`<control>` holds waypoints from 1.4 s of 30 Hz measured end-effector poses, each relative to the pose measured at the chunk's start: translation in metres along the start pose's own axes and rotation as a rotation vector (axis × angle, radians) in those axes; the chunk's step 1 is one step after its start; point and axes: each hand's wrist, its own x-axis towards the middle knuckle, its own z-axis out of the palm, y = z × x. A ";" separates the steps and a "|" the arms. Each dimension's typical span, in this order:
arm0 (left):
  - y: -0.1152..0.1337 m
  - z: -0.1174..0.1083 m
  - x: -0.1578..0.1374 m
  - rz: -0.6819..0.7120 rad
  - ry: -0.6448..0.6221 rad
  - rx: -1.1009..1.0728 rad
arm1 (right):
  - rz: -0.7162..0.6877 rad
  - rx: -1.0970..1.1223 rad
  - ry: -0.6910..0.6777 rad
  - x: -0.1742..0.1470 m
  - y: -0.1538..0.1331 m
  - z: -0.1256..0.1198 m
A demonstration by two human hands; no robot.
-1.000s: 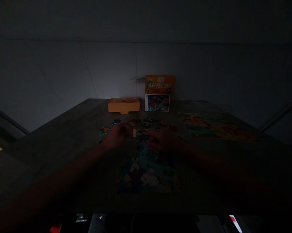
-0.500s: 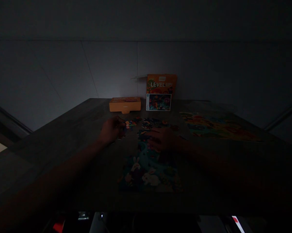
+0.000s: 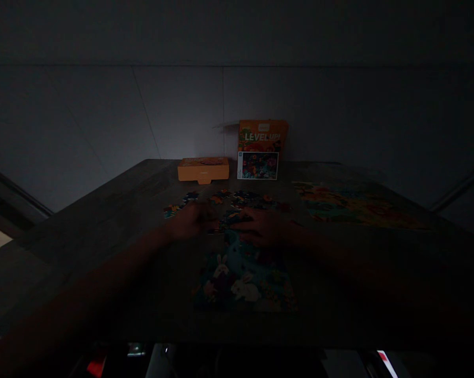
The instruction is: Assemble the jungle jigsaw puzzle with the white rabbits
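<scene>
The scene is very dark. A partly joined jigsaw puzzle (image 3: 243,268) with white rabbits and a teal path lies in front of me on the table. My left hand (image 3: 192,220) is just left of the puzzle's upper part, fingers closed at a small puzzle piece (image 3: 214,229) whose outline is dim. Over the puzzle's upper right lies my right hand (image 3: 263,227), palm down with its fingers stretched apart towards the left. Loose puzzle pieces (image 3: 245,196) are scattered beyond both hands, and more colourful pieces (image 3: 172,210) lie left of my left hand.
At the back, an orange box (image 3: 203,170) lies flat beside an upright orange box (image 3: 263,136) marked "LEVEL UP!". A puzzle picture card (image 3: 258,166) leans on the upright box. A colourful sheet (image 3: 355,205) rests on the right of the dark table (image 3: 114,210), against a wall.
My left hand has moved right and nearer to me, towards the puzzle, uncovering pieces on the left. A bright piece beside it is gone from its spot. My right hand has barely moved.
</scene>
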 end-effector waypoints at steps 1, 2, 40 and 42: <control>0.000 -0.001 -0.001 0.070 -0.009 0.019 | -0.001 0.002 -0.006 0.000 0.000 -0.001; 0.001 -0.002 -0.001 0.137 -0.024 0.038 | 0.001 0.009 -0.013 0.000 -0.001 -0.001; 0.008 0.004 0.001 0.141 -0.062 0.064 | 0.081 0.067 -0.099 0.004 -0.007 -0.007; 0.008 0.005 0.001 0.149 -0.063 0.072 | 0.134 0.093 -0.089 0.004 -0.010 -0.009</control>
